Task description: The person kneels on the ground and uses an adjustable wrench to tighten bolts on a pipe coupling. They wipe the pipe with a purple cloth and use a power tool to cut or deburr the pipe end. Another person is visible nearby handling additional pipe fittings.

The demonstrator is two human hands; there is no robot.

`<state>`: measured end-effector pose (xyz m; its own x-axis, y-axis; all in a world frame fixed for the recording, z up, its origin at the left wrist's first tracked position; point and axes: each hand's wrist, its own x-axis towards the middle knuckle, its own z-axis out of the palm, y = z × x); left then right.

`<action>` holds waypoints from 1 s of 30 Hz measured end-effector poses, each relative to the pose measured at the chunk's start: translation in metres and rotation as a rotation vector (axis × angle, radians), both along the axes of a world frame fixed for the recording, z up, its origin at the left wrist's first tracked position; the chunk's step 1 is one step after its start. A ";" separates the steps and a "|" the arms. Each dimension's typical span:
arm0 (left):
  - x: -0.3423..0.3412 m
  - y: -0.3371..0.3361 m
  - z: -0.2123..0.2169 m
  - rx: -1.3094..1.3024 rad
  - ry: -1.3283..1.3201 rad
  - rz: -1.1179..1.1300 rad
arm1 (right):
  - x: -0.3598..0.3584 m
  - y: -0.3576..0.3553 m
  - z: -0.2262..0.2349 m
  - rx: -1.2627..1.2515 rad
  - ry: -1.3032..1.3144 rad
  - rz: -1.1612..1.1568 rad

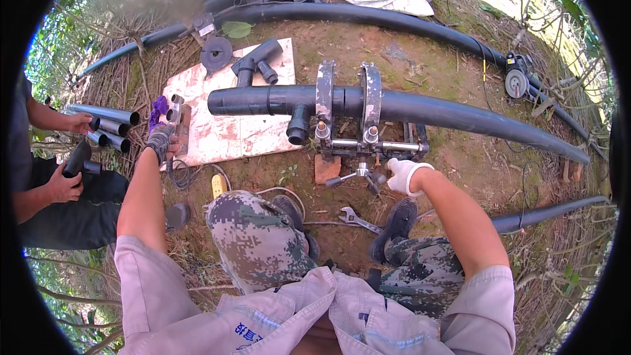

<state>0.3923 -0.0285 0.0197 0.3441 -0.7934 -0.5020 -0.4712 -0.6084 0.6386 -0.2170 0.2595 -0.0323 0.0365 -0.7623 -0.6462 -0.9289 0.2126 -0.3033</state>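
Note:
My left hand (162, 142), in a dark grey glove, has its fingers curled round a metal tool with round ends (175, 113). A purple cloth (157, 112) lies against that tool. At the clamp frame's near side, my right hand (406, 177) in a white glove is closed at the end of a spoked handle (362, 171). The pipe clamp (371, 95) has two rings around a black plastic pipe (453, 110). Left of the rings, the pipe meets a black branched fitting (263, 99) with a short capped outlet (298, 126) pointing toward me.
A worn white board (230, 138) lies under the fitting, bearing a tee piece (257, 59). An adjustable wrench (360, 219) and yellow socket block (219, 185) lie near my feet. A co-worker's hands (64, 185) hold short pipes at left. A long pipe (394, 20) curves behind; an angle grinder (517, 81) rests at right.

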 end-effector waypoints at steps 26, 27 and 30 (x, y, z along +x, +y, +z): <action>-0.086 -0.078 -0.068 -0.290 0.008 0.017 | 0.121 -0.029 -0.092 -0.044 -0.297 0.011; -0.086 -0.079 -0.072 -0.317 0.004 0.021 | 0.121 -0.026 -0.107 -0.027 -0.290 -0.059; -0.074 -0.075 -0.087 -0.366 0.090 0.145 | 0.122 -0.004 -0.126 -0.173 -0.357 -0.132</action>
